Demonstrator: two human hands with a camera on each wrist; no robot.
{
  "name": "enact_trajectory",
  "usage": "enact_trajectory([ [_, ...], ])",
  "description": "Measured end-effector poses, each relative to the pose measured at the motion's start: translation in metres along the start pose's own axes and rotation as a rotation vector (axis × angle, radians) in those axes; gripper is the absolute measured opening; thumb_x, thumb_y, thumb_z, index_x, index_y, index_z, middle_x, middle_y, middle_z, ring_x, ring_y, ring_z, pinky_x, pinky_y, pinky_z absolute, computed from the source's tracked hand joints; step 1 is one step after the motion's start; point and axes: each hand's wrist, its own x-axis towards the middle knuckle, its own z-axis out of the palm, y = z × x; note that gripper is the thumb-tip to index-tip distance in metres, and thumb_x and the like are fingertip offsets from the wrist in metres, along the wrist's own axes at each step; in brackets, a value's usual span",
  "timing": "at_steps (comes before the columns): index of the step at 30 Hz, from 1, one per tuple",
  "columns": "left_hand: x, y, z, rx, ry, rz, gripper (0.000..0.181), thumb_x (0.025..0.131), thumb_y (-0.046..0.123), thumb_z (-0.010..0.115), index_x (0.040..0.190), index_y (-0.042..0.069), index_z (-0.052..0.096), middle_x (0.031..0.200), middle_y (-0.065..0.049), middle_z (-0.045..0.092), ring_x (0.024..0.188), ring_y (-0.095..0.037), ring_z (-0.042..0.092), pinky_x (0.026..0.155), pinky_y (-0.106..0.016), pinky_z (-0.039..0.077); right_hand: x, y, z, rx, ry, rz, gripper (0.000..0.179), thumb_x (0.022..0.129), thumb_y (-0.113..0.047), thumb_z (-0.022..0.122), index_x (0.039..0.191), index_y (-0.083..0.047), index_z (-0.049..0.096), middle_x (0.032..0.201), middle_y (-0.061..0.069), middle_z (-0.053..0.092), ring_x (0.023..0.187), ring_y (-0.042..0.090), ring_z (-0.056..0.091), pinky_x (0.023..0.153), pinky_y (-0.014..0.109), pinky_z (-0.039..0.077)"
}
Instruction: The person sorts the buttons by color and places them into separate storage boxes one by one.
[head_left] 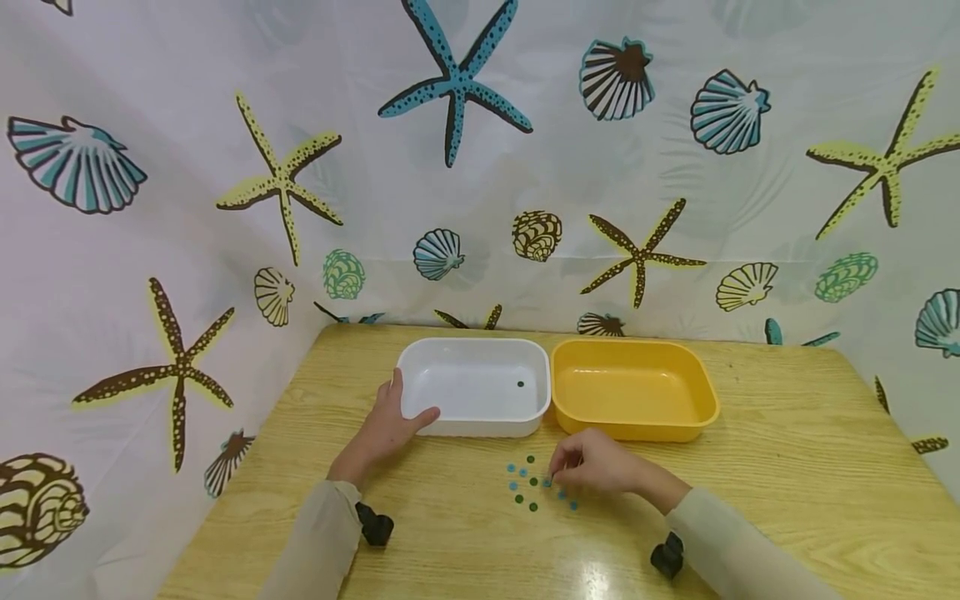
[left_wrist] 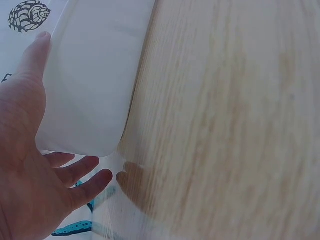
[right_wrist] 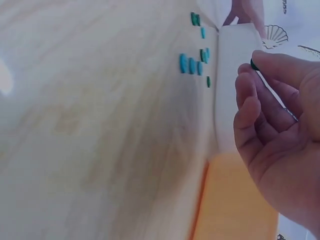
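Note:
My left hand [head_left: 386,425] rests at the front left corner of a white tray [head_left: 474,427], thumb at its front rim and fingers along its left side. In the left wrist view the fingers [left_wrist: 85,192] are spread and fairly straight beside the tray. A dark green button [right_wrist: 254,65] is pinched between thumb and forefinger of my right hand [head_left: 596,462], low over the table. Around that hand lie several small round buttons, some blue [head_left: 513,486], others dark green [head_left: 533,507]. One green button [head_left: 521,384] lies inside the white tray.
A yellow tray [head_left: 633,432] stands directly right of the white one, behind my right hand. Both sit toward the back of a wooden table [head_left: 450,542]. A white curtain [head_left: 495,183] printed with shells and starfish hangs behind and at the sides.

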Motion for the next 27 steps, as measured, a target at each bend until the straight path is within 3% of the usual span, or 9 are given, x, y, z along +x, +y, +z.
enact_trajectory([
  [7,0.0,0.0,0.0,-0.002,0.002,0.0,0.121,0.076,0.075,0.053,0.149,0.005,-0.013,0.153,-0.025,0.003,0.135,-0.044,0.022,0.106,-0.055,0.025,0.003,-0.004,-0.011,0.053,0.061,-0.013,0.007,0.088,-0.012,0.068,0.089,-0.005,0.069,0.078,-0.003,0.065,0.068,0.01,0.056,0.061,0.025,0.049],
  [15,-0.001,0.001,-0.001,-0.002,-0.006,-0.008,0.12,0.077,0.073,0.054,0.149,0.005,-0.013,0.153,-0.024,0.002,0.135,-0.045,0.022,0.105,-0.056,0.024,0.008,-0.01,-0.022,0.108,0.126,0.018,0.012,0.089,-0.012,0.066,0.094,-0.001,0.067,0.079,0.01,0.065,0.068,0.025,0.059,0.056,0.028,0.05],
  [22,0.0,0.0,0.0,-0.003,-0.006,-0.005,0.12,0.077,0.073,0.054,0.149,0.005,-0.014,0.153,-0.025,0.002,0.135,-0.044,0.022,0.105,-0.056,0.024,0.014,-0.015,-0.03,0.15,0.191,0.035,0.006,0.09,-0.009,0.065,0.094,-0.006,0.067,0.083,0.014,0.064,0.066,0.017,0.056,0.057,0.032,0.051],
  [27,0.001,-0.001,0.0,-0.011,-0.008,-0.009,0.119,0.078,0.071,0.055,0.149,0.006,-0.015,0.153,-0.024,0.002,0.135,-0.044,0.022,0.105,-0.056,0.024,0.019,-0.018,-0.033,0.164,0.231,0.056,0.005,0.089,-0.009,0.065,0.092,-0.008,0.068,0.083,0.012,0.065,0.066,0.021,0.056,0.057,0.031,0.05],
])
